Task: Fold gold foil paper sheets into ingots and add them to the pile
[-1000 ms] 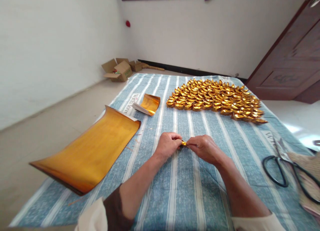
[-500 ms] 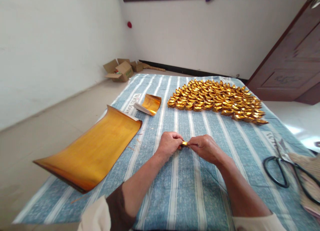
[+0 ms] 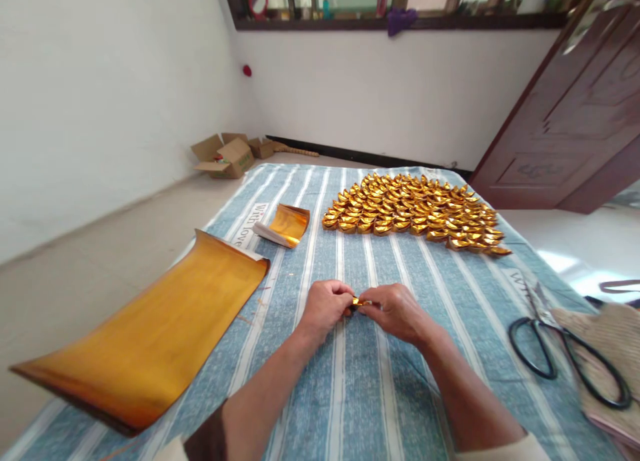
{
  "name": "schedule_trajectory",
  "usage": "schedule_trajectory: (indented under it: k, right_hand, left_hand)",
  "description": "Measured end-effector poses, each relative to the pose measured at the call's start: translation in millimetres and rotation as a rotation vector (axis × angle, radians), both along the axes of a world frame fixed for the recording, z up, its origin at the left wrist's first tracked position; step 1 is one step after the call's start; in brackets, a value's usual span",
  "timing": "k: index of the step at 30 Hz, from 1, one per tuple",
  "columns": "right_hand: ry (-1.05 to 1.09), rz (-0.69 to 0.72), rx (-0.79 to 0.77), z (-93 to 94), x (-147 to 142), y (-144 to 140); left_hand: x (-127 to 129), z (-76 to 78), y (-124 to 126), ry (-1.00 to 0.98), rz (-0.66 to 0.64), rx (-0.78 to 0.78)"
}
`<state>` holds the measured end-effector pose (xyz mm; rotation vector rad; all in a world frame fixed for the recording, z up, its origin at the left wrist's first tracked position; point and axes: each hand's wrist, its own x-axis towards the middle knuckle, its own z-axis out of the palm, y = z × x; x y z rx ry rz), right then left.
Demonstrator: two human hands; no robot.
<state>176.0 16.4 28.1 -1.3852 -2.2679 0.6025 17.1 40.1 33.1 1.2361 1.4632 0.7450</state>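
Between my two hands is a small folded gold foil paper ingot (image 3: pixel 356 302), mostly covered by my fingers. My left hand (image 3: pixel 327 306) pinches its left end, and my right hand (image 3: pixel 395 309) pinches the right end. Both hands are close together over the middle of the striped cloth (image 3: pixel 320 394). Beyond them lies a broad cluster of finished gold paper ingots (image 3: pixel 410 211), set in tight rows. To the left rests a large curled stack of gold foil sheets (image 3: pixel 150 321). A smaller stack of gold paper (image 3: pixel 286 225) sits behind it.
Black-handled scissors (image 3: pixel 543 328) lie at the right, partly on a beige knitted cloth (image 3: pixel 590 341). An open cardboard box (image 3: pixel 227 156) stands on the floor past the far left corner. A brown door (image 3: pixel 555 134) is at the right, near the white wall (image 3: pixel 350 88).
The view has tilted up and shifted, showing more of the window ledge. My right fingers have shifted on the paper ingot, and more gold now shows between the hands.
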Motion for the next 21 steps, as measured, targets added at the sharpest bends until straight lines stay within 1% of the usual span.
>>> schedule_trajectory:
  k: [3,6,12,21]
  right_hand:
    - [-0.089,0.01,0.061,-1.5,-2.4,1.2]
    - [-0.133,0.015,0.088,-2.7,-2.7,1.4]
    - [-0.147,0.021,0.098,-2.6,-3.0,1.6]
    - [-0.15,0.015,0.102,-4.7,-2.9,2.2]
  left_hand:
    - [-1.1,-1.2,1.4,0.004,0.001,0.008]
    - [-1.4,-2.3,1.7,0.005,0.006,0.007]
    - [-1.5,-1.2,1.5,0.006,0.008,0.003]
    - [-3.4,2.4,2.6,-0.03,-0.049,-0.003]
